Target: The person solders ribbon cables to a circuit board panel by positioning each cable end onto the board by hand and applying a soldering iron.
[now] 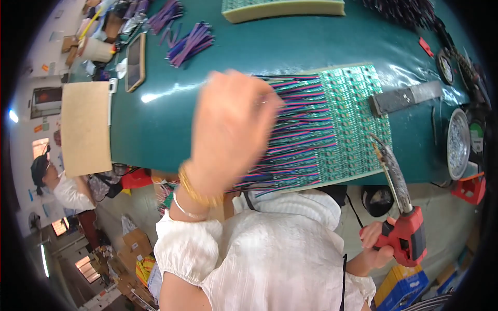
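Observation:
My left hand [231, 127], blurred by motion, hovers over the left part of a green circuit board panel [355, 122]. Its fingers are curled together, and whatever they may hold cannot be made out. Rows of thin red, blue and black wires [303, 124] lie across the panel; their left ends pass behind this hand. At the lower right, my right hand [374, 248] grips a red-handled soldering gun [407, 237]. The gun's long metal tip points up and left, close to the panel's right edge. A grey-black bar [407, 97] rests over that same edge.
Purple wire bundles [191, 45], a phone [136, 62] and brown cardboard [85, 129] lie on the table's left. Another stack of boards [285, 11] sits at the far edge. A round dish [458, 144] stands at right. A co-worker [67, 189] is at far left.

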A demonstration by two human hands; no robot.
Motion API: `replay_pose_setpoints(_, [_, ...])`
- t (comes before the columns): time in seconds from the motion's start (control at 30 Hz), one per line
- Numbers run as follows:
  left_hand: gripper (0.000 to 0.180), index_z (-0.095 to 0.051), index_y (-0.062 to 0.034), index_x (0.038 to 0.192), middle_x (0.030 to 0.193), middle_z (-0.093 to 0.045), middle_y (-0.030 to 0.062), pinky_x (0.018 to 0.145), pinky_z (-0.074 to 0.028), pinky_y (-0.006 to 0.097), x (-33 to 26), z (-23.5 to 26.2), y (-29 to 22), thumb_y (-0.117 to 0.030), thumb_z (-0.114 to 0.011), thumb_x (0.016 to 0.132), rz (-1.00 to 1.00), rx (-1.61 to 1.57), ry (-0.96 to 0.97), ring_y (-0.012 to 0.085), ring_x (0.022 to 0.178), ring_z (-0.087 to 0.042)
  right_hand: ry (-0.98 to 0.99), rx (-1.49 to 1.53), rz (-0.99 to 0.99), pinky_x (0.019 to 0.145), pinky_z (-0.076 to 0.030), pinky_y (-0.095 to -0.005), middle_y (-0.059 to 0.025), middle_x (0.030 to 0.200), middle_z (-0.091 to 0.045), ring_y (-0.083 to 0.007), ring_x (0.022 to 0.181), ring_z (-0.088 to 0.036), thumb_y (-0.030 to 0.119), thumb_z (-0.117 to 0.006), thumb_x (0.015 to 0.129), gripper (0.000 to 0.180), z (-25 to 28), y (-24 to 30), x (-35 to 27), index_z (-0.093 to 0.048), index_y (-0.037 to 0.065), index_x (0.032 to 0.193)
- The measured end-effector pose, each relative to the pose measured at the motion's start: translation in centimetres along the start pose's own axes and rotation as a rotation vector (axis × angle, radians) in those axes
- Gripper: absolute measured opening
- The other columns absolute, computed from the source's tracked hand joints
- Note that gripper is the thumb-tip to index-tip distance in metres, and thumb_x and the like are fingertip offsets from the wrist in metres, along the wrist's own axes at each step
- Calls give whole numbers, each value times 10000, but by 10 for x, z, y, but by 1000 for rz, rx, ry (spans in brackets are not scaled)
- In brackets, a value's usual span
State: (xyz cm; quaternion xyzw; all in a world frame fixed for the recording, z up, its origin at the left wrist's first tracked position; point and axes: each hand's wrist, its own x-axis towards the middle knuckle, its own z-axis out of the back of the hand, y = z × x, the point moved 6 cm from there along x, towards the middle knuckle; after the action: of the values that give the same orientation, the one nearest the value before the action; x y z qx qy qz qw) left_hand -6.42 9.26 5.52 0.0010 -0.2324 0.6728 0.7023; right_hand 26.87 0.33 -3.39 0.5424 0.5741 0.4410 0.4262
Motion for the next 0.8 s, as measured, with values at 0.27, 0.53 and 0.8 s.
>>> replay_pose_setpoints(0.27, [101, -651, -91, 914, 895, -603, 46, 763, -426, 387, 28, -1, 151, -137, -680, 829, -129, 626, -72, 248, 881, -556, 68, -31, 25, 472, -401, -307, -19, 543, -462, -146, 440, -441, 630, -588, 869, 849, -4, 0, 5, -413, -71, 1315])
replay_pose_setpoints(0.53, [80, -610, -30, 972, 866, -629, 66, 692, -468, 314, 13, 15, 108, -49, -625, 896, -60, 38, -233, 210, 752, -600, 46, -49, -7, 492, -393, -302, -6, 572, -474, -141, 470, -451, 628, -598, 861, 842, -8, 3, 2, -437, -51, 1331])
replay_pose_setpoints(0.8, [55, -643, -3, 898, 776, -585, 22, 567, -393, 224, -27, 3, -9, -41, -610, 918, 218, -603, 27, 79, 650, -512, 91, -10, 52, 454, -398, -279, -13, 544, -492, -127, 423, -444, 570, -573, 921, 771, -8, -2, 3, -417, -77, 1309])
